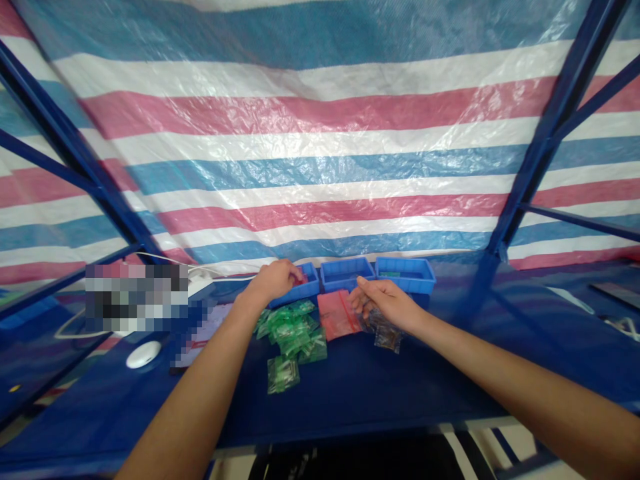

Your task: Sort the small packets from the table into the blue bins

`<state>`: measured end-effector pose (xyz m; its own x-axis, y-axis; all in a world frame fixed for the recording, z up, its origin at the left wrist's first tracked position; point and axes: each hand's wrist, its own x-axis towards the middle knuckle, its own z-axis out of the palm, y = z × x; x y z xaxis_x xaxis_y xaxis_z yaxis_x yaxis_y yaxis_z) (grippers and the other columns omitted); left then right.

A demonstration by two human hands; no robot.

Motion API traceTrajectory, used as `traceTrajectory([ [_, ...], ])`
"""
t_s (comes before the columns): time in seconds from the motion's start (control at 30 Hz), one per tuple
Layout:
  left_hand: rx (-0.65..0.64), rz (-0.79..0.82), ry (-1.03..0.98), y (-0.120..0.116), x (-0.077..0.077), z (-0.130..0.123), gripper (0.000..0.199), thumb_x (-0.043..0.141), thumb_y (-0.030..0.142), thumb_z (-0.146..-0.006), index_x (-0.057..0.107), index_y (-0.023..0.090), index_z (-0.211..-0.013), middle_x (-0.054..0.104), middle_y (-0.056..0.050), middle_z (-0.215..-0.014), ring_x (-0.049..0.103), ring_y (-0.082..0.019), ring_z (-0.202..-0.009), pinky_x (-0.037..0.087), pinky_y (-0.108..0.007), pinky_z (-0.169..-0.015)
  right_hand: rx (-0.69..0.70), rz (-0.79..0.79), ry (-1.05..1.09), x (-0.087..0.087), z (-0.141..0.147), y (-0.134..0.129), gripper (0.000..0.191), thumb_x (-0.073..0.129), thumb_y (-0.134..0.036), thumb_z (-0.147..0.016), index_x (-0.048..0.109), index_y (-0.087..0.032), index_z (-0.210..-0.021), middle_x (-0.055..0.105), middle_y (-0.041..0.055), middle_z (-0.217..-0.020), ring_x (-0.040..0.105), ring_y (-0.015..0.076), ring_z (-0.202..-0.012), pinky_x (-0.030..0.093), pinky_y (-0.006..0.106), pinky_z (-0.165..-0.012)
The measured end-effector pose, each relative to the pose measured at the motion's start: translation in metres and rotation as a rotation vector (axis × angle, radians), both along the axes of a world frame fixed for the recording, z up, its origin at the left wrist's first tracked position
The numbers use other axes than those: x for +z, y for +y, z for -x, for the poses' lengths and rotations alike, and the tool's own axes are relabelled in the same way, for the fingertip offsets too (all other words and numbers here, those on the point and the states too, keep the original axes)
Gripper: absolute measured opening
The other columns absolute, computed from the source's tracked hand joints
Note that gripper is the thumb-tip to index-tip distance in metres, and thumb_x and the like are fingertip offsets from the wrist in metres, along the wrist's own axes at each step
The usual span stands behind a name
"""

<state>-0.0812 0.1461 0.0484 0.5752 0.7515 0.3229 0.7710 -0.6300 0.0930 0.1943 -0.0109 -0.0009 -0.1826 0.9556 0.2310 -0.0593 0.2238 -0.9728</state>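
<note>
My left hand point(278, 279) reaches over the left blue bin point(311, 287), its fingers curled down and pinched together. A reddish bit shows at the fingertips, too small to name. To the right, my right hand point(383, 301) hovers with loosely bent, parted fingers and an outstretched thumb; I see nothing held in it. Below it lie small clear bags with dark contents point(388, 339), partly hidden by the hand. A red zip bag point(338, 315) lies flat between my hands. Beside it spreads a pile of small green zip bags point(293, 330), with pale pieces inside some.
Along the back stand a middle blue bin point(347, 272) and a right blue bin point(417, 283) with something green inside. A white oval object point(143, 355) and a blurred-out device lie at left. Blue frame posts and a striped sheet point(320, 167) bound the blue table point(340, 400).
</note>
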Motion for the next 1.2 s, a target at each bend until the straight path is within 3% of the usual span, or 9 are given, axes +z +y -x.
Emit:
traceTrajectory([
  [0.13,-0.038,-0.053,0.022,0.001,-0.004,0.002,0.031,0.055,0.02,-0.082,0.082,0.028,-0.095,0.071,-0.005,-0.123,0.067,-0.025,-0.108,0.049,-0.035,-0.1,-0.001,0.009,0.001,0.001,0.001,-0.001,0.062,0.054,-0.073,-0.09,0.077,-0.015,-0.088,0.072,0.0074,-0.078,0.065,0.016,-0.067,0.051,0.027,-0.059],
  [0.37,-0.107,-0.015,0.039,-0.017,-0.011,-0.003,0.035,0.044,0.026,-0.096,0.077,0.02,-0.106,0.073,-0.01,-0.104,0.066,-0.025,-0.103,0.047,-0.037,-0.103,0.001,-0.019,-0.04,0.0,0.001,-0.002,0.061,0.055,-0.073,-0.09,0.078,-0.016,-0.087,0.072,0.007,-0.077,0.065,0.0168,-0.068,0.051,0.028,-0.059],
  [0.53,-0.017,-0.029,-0.079,-0.032,-0.02,-0.006,0.043,0.043,0.046,-0.101,0.076,0.02,-0.109,0.071,-0.013,-0.11,0.064,-0.026,-0.107,0.046,-0.039,-0.103,0.003,-0.033,-0.051,-0.001,0.001,-0.002,0.06,0.054,-0.071,-0.091,0.078,-0.017,-0.088,0.072,0.007,-0.077,0.065,0.0173,-0.067,0.052,0.028,-0.06],
  [0.83,0.015,-0.012,-0.046,-0.037,-0.028,-0.002,0.055,0.035,0.057,-0.103,0.074,0.022,-0.118,0.075,-0.011,-0.117,0.066,-0.027,-0.114,0.047,-0.038,-0.102,-0.002,-0.022,-0.078,0.002,0.003,-0.003,0.063,0.052,-0.074,-0.091,0.078,-0.017,-0.084,0.071,0.0067,-0.074,0.065,0.0174,-0.067,0.051,0.028,-0.059],
  [1.0,-0.016,-0.031,-0.138,-0.044,-0.019,-0.004,0.047,0.041,0.051,-0.102,0.076,0.021,-0.109,0.076,-0.011,-0.109,0.068,-0.027,-0.105,0.049,-0.037,-0.098,-0.009,-0.033,-0.099,0.001,0.002,-0.002,0.062,0.05,-0.073,-0.092,0.078,-0.017,-0.086,0.072,0.0068,-0.074,0.065,0.0174,-0.066,0.051,0.028,-0.059],
  [1.2,-0.034,-0.134,-0.242,-0.067,-0.001,0.005,0.034,0.049,0.041,-0.099,0.071,0.022,-0.117,0.072,-0.009,-0.117,0.063,-0.028,-0.112,0.047,-0.042,-0.106,0.011,-0.019,-0.06,-0.001,0.002,-0.001,0.062,0.051,-0.073,-0.092,0.077,-0.017,-0.085,0.072,0.0065,-0.074,0.065,0.0175,-0.066,0.052,0.029,-0.06],
])
